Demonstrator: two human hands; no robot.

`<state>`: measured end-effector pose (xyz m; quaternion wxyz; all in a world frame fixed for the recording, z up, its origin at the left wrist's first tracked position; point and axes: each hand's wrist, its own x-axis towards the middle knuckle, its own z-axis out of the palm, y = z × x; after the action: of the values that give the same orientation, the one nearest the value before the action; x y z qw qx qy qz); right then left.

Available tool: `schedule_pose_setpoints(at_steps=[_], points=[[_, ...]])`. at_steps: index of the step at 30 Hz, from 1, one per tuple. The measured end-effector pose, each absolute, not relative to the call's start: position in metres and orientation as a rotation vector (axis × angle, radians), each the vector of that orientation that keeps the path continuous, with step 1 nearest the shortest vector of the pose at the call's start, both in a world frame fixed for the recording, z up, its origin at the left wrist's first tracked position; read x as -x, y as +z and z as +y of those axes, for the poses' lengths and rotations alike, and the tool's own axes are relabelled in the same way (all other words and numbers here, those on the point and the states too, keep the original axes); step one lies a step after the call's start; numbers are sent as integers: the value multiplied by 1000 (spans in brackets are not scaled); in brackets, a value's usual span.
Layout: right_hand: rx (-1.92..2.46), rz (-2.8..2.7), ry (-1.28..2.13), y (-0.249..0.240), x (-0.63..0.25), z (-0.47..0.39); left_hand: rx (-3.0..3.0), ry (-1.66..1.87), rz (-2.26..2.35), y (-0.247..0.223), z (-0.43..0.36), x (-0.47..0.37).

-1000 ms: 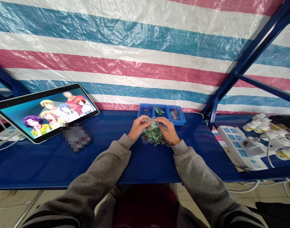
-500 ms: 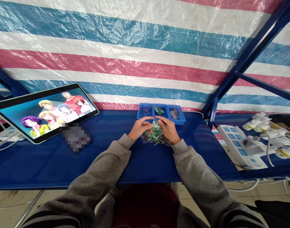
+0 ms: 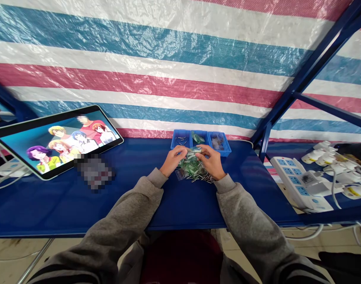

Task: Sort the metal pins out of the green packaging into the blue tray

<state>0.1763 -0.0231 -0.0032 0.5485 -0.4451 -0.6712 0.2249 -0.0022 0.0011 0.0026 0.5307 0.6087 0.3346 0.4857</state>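
Note:
A small clear plastic bag [image 3: 194, 150] is stretched between my two hands over a mixed pile. My left hand [image 3: 172, 161] is closed in a pinch at the bag's left end. At its right end my right hand [image 3: 212, 161] pinches with thumb and fingers. Beneath them lies the pile [image 3: 195, 170] of small metal pins and green and clear plastic bits. A flat clear packet [image 3: 179, 174] rests at the pile's left edge. Just behind my hands stand three joined blue bins: the left bin [image 3: 173, 139] holds a few metal pins, the middle one green pieces [image 3: 197, 137], the right one clear plastic pieces [image 3: 217, 142].
A tablet [image 3: 62, 138] showing a cartoon leans at the left of the blue table [image 3: 124, 213], a blurred object [image 3: 95, 172] before it. At right are a power strip [image 3: 298, 183] and several white bottles [image 3: 325, 156]. A striped tarp [image 3: 168, 79] hangs behind.
My fingers have drawn back and curled in from an extended position with index fingertips close together. The clear bag now lies flatter between both hands. The bins and pile stay in place.

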Motion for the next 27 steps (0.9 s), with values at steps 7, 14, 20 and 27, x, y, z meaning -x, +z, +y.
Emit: schedule_pose_setpoints(at_steps=[7,14,20,27], points=[[1018,-1620,466,1,-178,-27,-1362,1088,788,4,0,3],[1071,-1701,407,-3,-178,-21,-1374,1104,781,4,1,1],[1053,-1636,543,0,-178,-25,-1386,1086,769,6,-2,3],[970,-1712,386,0,-179,-22,-1225,1034,728,6,1,3]])
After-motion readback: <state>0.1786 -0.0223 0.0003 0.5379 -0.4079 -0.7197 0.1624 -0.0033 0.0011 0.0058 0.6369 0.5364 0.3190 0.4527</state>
